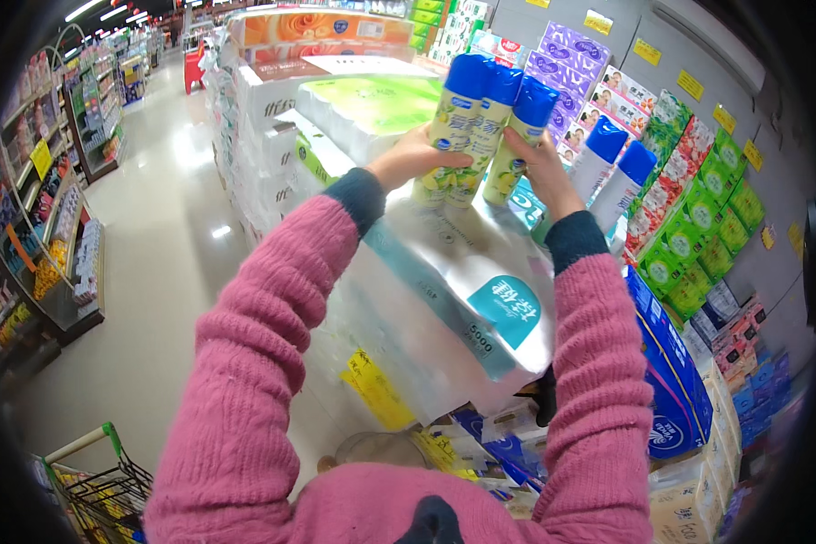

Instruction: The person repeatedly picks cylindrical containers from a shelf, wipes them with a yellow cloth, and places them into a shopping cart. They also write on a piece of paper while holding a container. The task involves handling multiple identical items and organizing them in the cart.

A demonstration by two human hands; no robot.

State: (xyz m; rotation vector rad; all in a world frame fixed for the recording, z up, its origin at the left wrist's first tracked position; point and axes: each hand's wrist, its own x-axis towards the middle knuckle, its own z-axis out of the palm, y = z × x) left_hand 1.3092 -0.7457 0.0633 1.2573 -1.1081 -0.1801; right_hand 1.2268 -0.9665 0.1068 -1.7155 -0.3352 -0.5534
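Reaches forward with left arm [263, 317] slanting in toward the right and right arm [597, 363] rising more steeply. Holds left hand [414, 157] curled in a grip, left thumb [450, 160] pointing rightward; curls right hand [551, 172] in a grip nearby, right thumb [519, 143] angled up and leftward.

At the left, dark-framed store shelves [74, 319] packed with goods stand along a pale, glossy floor [172, 218]. A black wire shopping cart [109, 490] with a green-ended handle sits at the lower left. Against the grey panelled wall [771, 113], purple patterned tissue packs [567, 68] and bright green rectangular packs [707, 213] are stacked, beneath yellow paper tags [689, 86]. A deep-blue plastic-wrapped package [666, 381] lies at the right.
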